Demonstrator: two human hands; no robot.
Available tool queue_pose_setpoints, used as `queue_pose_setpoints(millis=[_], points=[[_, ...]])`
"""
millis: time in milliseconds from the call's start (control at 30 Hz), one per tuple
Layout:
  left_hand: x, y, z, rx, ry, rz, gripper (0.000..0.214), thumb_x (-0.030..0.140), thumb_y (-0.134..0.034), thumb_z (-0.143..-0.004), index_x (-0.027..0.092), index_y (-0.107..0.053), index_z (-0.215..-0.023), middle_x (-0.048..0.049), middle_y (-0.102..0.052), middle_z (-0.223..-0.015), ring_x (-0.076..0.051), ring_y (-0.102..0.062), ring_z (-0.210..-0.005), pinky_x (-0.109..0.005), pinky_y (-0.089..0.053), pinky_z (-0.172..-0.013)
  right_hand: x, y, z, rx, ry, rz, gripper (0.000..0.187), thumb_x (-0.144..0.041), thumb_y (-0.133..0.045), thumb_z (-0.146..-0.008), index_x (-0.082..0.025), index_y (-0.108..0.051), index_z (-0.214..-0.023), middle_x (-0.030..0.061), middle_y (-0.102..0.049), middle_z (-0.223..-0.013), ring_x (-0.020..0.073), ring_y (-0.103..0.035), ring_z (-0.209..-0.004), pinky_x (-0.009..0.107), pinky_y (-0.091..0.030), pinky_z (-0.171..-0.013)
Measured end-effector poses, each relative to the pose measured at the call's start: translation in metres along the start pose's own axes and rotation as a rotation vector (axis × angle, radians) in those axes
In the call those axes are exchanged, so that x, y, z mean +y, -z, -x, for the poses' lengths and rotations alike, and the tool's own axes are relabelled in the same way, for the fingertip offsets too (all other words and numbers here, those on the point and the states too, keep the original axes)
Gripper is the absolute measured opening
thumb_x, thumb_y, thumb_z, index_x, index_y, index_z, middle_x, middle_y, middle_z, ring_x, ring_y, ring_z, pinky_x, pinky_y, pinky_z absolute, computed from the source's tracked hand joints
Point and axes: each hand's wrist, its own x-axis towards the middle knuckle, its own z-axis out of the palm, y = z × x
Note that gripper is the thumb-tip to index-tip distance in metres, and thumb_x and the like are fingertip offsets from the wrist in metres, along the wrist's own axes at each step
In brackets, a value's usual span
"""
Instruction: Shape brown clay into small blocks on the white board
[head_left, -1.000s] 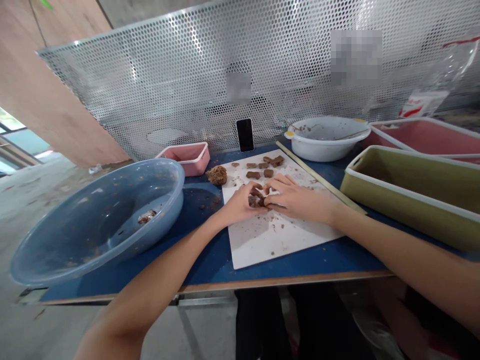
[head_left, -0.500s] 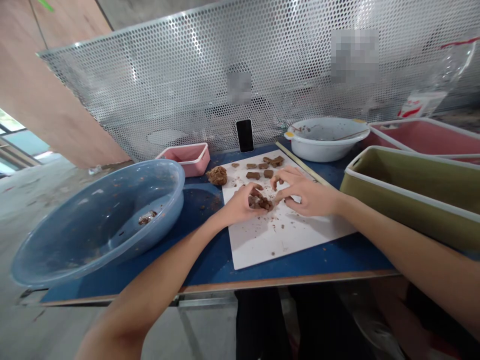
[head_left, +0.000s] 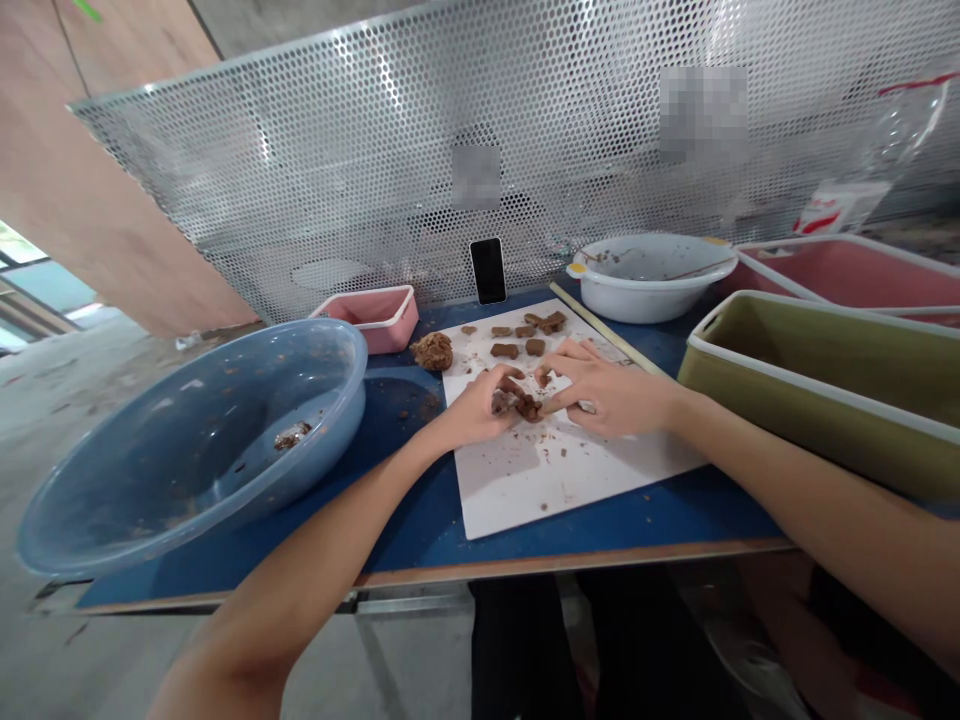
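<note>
On a white board (head_left: 510, 500) lies a small heap of brown clay-like bits (head_left: 529, 407). My left hand (head_left: 478, 408) curls around the heap's left side, thumb and fingers holding it. From the other side my right hand (head_left: 615, 392) reaches in with its fingers apart, an outstretched fingertip touching the heap. Several short brown clay-like blocks (head_left: 505, 351) lie beyond my hands, and crumbs are scattered over the board. A rough brown lump (head_left: 432, 351) sits by the board's left edge.
A large blue basin (head_left: 225, 520) stands left, a small pink tub (head_left: 394, 328) behind it. Right are a white basin (head_left: 652, 300), an olive tub (head_left: 810, 400) and a pink tub (head_left: 885, 262). A phone (head_left: 489, 272) leans on perforated metal; a pale stick (head_left: 600, 325) lies along the board.
My right hand has moved slightly left and down, its fingertip now against the heap. My left hand stays around the bits. The view has shifted very slightly.
</note>
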Motion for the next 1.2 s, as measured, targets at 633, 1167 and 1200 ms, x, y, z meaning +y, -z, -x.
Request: queue_pose_setpoints(millis=[633, 1167, 1200], points=[[0.006, 0.001, 0.000, -0.013, 0.036, 0.010, 0.050, 0.028, -0.076, -0.086, 0.021, -0.056, -0.131, -0.0129, -0.073, -0.125, -0.028, -0.073, -0.115, -0.044, -0.058, -0.101, 0.002, -0.001, -0.001, 0.011, 0.022, -0.070, 0.039, -0.012, -0.057, -0.095, -0.032, -0.088, -0.108, 0.0108, -0.063, -0.131, 0.0334, -0.052, -0.127, 0.065, -0.039, -0.117], [0.005, -0.005, -0.002, 0.041, 0.165, -0.202, 0.080, 0.061, -0.096, -0.069, 0.022, -0.064, -0.132, -0.0112, -0.071, -0.114, -0.034, -0.067, -0.108, -0.049, -0.055, -0.096, -0.034, -0.016, 0.025, 0.142, -0.610, -1.062, 0.051, -0.054, -0.070, -0.094, -0.016, -0.079, -0.125, 0.0036, -0.063, -0.080, 0.0163, -0.049, -0.069, 0.033, -0.039, -0.063], [0.005, -0.004, -0.002, 0.049, 0.155, -0.201, 0.079, 0.061, -0.095, -0.070, 0.022, -0.065, -0.132, -0.0116, -0.070, -0.116, -0.034, -0.066, -0.110, -0.049, -0.055, -0.097, -0.036, -0.020, 0.023, 0.139, -0.624, -1.094, 0.050, -0.054, -0.071, -0.092, -0.016, -0.079, -0.125, 0.0033, -0.063, -0.081, 0.0158, -0.049, -0.068, 0.032, -0.038, -0.063]])
